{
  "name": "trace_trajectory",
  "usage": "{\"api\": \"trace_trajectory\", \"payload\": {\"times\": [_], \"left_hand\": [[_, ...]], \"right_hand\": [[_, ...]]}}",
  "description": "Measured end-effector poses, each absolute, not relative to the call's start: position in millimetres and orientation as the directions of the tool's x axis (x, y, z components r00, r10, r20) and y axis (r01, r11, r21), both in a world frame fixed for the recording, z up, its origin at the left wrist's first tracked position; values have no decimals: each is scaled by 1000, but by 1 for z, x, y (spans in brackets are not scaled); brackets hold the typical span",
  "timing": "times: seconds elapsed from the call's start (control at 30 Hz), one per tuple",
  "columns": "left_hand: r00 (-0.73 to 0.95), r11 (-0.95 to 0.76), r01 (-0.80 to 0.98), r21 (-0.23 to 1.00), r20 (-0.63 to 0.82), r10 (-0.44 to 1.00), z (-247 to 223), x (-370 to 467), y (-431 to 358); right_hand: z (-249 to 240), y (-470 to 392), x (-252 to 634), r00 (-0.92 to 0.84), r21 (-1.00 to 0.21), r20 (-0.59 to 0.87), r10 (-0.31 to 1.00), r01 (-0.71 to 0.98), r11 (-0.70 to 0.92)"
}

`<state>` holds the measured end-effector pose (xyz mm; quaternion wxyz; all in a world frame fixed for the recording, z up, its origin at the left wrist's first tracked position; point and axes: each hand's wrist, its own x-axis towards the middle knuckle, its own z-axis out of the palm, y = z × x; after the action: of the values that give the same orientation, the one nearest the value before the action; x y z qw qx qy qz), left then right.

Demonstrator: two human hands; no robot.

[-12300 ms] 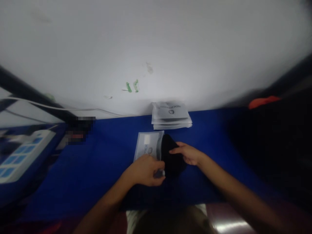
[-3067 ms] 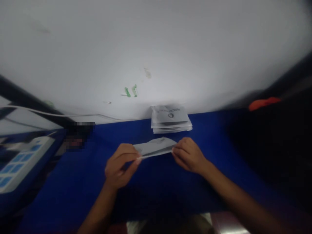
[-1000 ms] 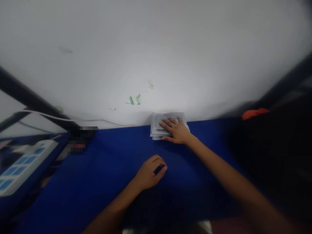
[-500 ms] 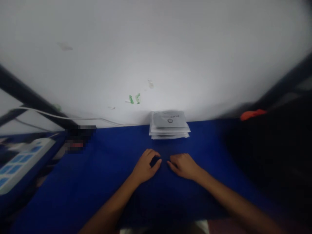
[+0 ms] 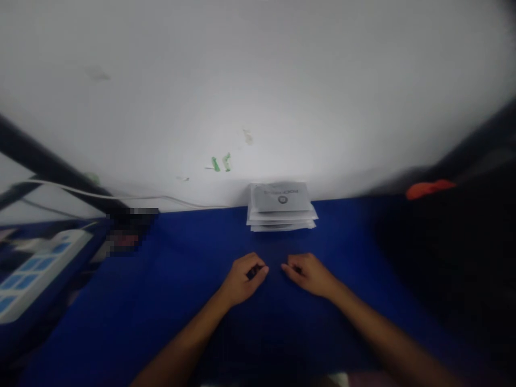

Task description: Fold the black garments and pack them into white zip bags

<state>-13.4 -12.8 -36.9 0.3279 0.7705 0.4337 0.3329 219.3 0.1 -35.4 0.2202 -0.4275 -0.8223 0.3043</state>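
On the blue tabletop [image 5: 193, 258], a stack of thin white and grey packets [image 5: 282, 207] with a printed round logo leans near the wall. Both hands rest in front of it without touching it. My left hand [image 5: 245, 277] is curled, its thumb tip close to its bent fingers, and the small gap between them looks empty. Opposite it, my right hand [image 5: 306, 274] is loosely closed in the same way, with nothing visible in its fingers. A narrow strip of blue surface separates the two hands.
A power strip [image 5: 36, 274] with blue sockets lies at the left. A white cable [image 5: 121, 196] runs along the wall [image 5: 282, 80]. Dark frame posts stand at both sides. An orange object [image 5: 431, 189] sits at the back right, beside a large dark shape.
My left thumb and fingers have drawn closer together. The fingers of my right hand have curled in more. The stack has stayed in place, and the view has shifted slightly.
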Motion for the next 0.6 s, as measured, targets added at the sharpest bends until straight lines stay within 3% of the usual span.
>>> {"api": "trace_trajectory", "payload": {"times": [0.6], "left_hand": [[494,-432,512,742,158,855,-33,-13,-16]], "right_hand": [[-35,3,220,-550,-685,94,830,569,454]]}}
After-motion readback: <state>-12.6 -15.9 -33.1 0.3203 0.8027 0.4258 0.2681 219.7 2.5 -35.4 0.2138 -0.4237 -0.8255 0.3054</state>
